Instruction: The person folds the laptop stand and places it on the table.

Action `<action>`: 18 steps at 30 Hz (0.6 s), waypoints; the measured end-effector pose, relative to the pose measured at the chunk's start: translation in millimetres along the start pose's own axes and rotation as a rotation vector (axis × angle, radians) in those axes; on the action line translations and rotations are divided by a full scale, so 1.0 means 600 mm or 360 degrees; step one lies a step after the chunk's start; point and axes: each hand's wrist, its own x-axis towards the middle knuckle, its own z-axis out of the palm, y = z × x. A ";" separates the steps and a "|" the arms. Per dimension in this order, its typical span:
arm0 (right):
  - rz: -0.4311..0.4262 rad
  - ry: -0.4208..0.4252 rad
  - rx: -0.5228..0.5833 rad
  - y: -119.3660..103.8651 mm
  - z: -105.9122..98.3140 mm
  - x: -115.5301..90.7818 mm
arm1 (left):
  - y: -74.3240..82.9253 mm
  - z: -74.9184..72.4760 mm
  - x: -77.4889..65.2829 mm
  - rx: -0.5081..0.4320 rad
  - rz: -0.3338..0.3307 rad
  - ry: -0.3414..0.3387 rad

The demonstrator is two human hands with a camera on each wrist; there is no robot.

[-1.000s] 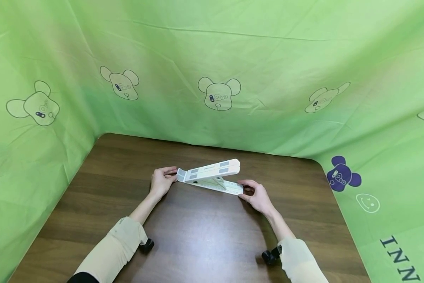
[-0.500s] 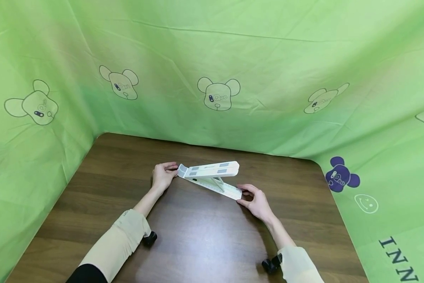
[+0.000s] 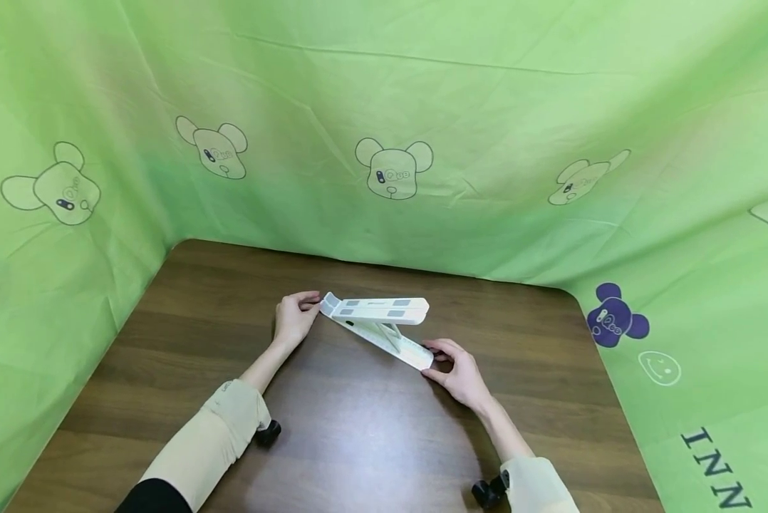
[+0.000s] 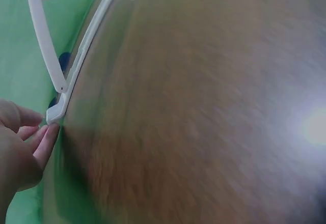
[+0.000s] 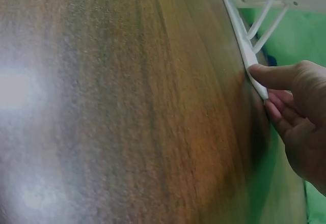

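A white folding laptop stand [image 3: 384, 311] with grey pads is propped open on the table, its upper arm raised on a thin strut. At its lipped left end, my left hand [image 3: 292, 320] pinches with thumb and fingertips. My right hand [image 3: 462, 375] holds the low right end of the base, thumb on the near edge and fingers behind. The left wrist view shows the fingers of my left hand [image 4: 23, 152] right at the lip of the stand [image 4: 48, 56]. In the right wrist view, the thumb of my right hand [image 5: 303, 96] lies along the base's edge.
The brown wood-grain table [image 3: 371, 442] has rounded far corners. A green curtain [image 3: 397, 235] printed with bear heads hangs close behind it and along both sides. Black wrist cameras hang below both sleeves, one at the left [image 3: 268, 433] and one at the right [image 3: 489, 491].
The stand has turned on the table. Its right end has swung toward me with my right hand, while the left end has shifted slightly away. Both hands have kept their hold.
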 end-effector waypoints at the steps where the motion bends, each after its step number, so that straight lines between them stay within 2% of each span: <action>1: -0.0039 0.0018 -0.0025 0.018 0.002 -0.001 | -0.002 -0.001 -0.004 0.0049 0.0085 -0.0019; 4: -0.0113 0.0014 -0.0158 0.055 0.002 -0.005 | -0.021 0.001 -0.012 0.0290 0.0355 -0.0097; 7: -0.0106 -0.0037 -0.0307 0.074 0.003 -0.008 | -0.034 -0.002 -0.023 0.0561 0.0515 -0.0183; 9: -0.0100 -0.0096 -0.0344 0.074 0.003 -0.011 | -0.025 -0.010 -0.036 0.0690 0.0539 -0.0253; 12: -0.0106 -0.0153 -0.0302 0.063 0.002 -0.015 | -0.012 -0.019 -0.056 0.0839 0.0565 -0.0322; 13: -0.0111 -0.0165 -0.0286 0.061 0.002 -0.016 | -0.003 -0.023 -0.064 0.0868 0.0563 -0.0352; 18: -0.0092 -0.0192 -0.0246 0.058 0.002 -0.020 | 0.001 -0.017 -0.085 0.0984 0.0549 -0.0562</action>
